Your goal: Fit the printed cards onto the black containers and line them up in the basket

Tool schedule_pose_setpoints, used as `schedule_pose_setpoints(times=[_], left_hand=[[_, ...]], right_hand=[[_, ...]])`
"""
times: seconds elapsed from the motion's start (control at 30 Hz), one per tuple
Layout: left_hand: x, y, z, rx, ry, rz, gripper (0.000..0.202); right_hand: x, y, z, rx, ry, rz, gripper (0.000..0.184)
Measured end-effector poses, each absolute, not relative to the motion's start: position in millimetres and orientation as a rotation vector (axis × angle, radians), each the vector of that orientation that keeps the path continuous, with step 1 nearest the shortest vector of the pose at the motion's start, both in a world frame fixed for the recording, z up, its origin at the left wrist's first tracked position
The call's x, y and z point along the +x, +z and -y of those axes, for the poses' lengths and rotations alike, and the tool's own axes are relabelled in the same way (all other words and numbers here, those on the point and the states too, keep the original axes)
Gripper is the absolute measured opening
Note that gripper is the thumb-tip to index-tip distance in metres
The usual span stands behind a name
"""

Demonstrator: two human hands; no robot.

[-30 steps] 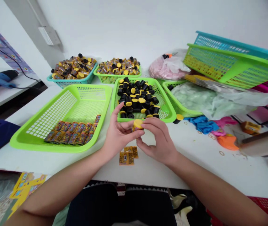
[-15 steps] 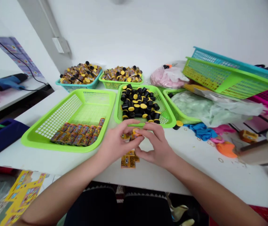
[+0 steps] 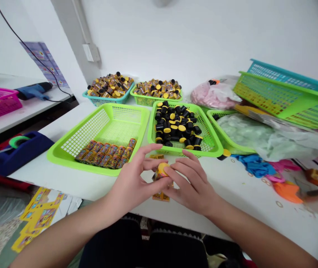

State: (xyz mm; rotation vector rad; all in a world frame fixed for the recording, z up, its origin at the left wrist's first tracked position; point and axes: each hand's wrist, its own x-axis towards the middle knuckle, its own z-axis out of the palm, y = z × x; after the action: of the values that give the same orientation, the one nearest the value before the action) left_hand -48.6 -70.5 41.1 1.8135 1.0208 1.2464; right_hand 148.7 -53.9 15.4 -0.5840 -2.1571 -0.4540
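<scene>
My left hand (image 3: 132,182) and my right hand (image 3: 194,184) meet over the near edge of the white table (image 3: 248,201). Together their fingertips pinch a small canister with a yellow cap (image 3: 162,169) and a printed label round it. Under the hands lie a few yellow printed stickers (image 3: 161,196). Just beyond stands a green basket of black canisters with yellow caps (image 3: 178,126). Left of it a larger green basket (image 3: 105,128) holds a row of labelled canisters (image 3: 107,153).
Two baskets of finished labelled canisters (image 3: 109,86) (image 3: 156,88) stand at the back. Plastic bags (image 3: 259,134), stacked empty baskets (image 3: 284,96) and coloured balloons (image 3: 255,166) fill the right side. A blue tape dispenser (image 3: 16,150) sits at left; sticker sheets (image 3: 40,216) lie on the floor.
The view has shifted so that everything sits further right and lower. Both hands stay together on the canister and have sunk closer to the stickers on the table.
</scene>
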Motion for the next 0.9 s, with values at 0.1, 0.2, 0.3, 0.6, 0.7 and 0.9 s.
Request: schedule_pose_setpoints(times=[0.1,0.2,0.3,0.6,0.7,0.9], left_hand=[[-70,57,68,2.040,1.209,-1.100,0.022],[-101,78,46,2.131,1.209,-1.288,0.014],[-130,90,1,2.120,1.039,-1.533,0.022],[-148,56,-96,2.088,0.118,-1.881,0.032],[-145,48,-98,2.054,-0.004,-1.904,0.049],[-127,69,-57,2.137,0.087,-2.040,0.074]], right_hand=[[154,31,38,-0.666,-0.246,2.155,0.046],[163,51,-5,-1.141,0.120,2.208,0.030],[167,61,-58,-1.689,0.536,2.469,0.036],[149,42,-107,-1.728,0.855,2.645,0.018],[158,49,-95,-1.747,0.820,2.529,0.025],[199,57,-51,-1.367,0.917,1.785,0.037]])
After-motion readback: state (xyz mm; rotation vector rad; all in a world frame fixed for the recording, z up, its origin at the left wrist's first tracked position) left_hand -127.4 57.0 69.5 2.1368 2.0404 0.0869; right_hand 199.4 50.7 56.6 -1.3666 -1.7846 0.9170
